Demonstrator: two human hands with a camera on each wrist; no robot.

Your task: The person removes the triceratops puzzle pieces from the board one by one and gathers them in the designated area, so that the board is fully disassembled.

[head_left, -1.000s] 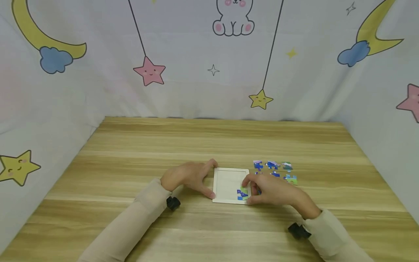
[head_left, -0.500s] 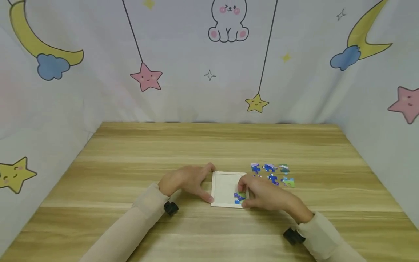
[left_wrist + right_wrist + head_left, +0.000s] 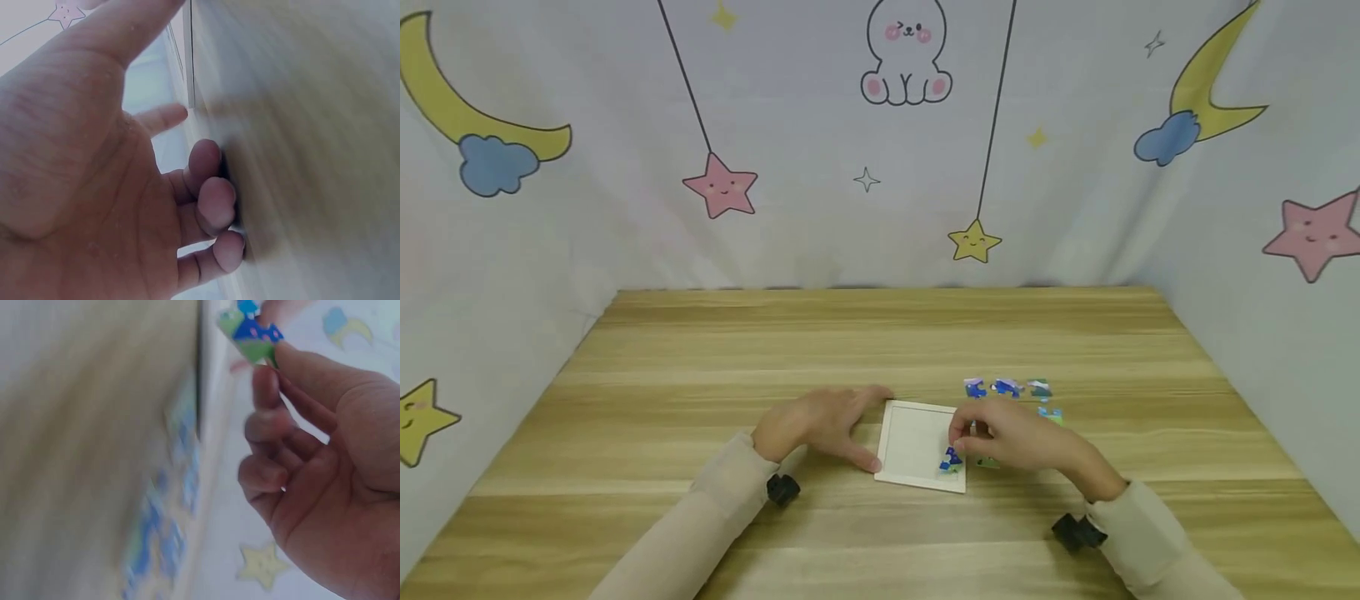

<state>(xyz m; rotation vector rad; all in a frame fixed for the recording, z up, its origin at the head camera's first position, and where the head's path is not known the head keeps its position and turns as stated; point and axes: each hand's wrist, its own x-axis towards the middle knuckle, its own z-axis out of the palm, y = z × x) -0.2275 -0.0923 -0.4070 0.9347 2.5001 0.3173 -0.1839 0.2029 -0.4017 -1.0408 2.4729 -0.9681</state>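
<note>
My right hand (image 3: 1011, 433) pinches a puzzle piece (image 3: 951, 460) between thumb and forefinger, over the lower right corner of a square, pale puzzle tray (image 3: 913, 485). The piece, blue and green with small pink spots, is tilted and off the tray floor, as the right wrist view shows with the puzzle piece (image 3: 253, 334) at the fingertips. At the tray's left side rests my left hand (image 3: 816, 425), thumb and forefinger spread. Its thumb touches the left rim near the bottom, and its forefinger lies by the upper left corner. The other fingers (image 3: 217, 203) bend loosely over the table.
Several loose puzzle pieces (image 3: 1006, 387) lie right of the tray, some hidden behind my right hand. A green piece (image 3: 988, 462) sits just past the tray's right rim. A patterned curtain (image 3: 820, 225) stands behind the wooden table (image 3: 775, 333).
My right hand has pulled the puzzle piece up from the tray's lower right corner and tilted it. The left hand stays by the tray, which has turned slightly. The head view has shifted.
</note>
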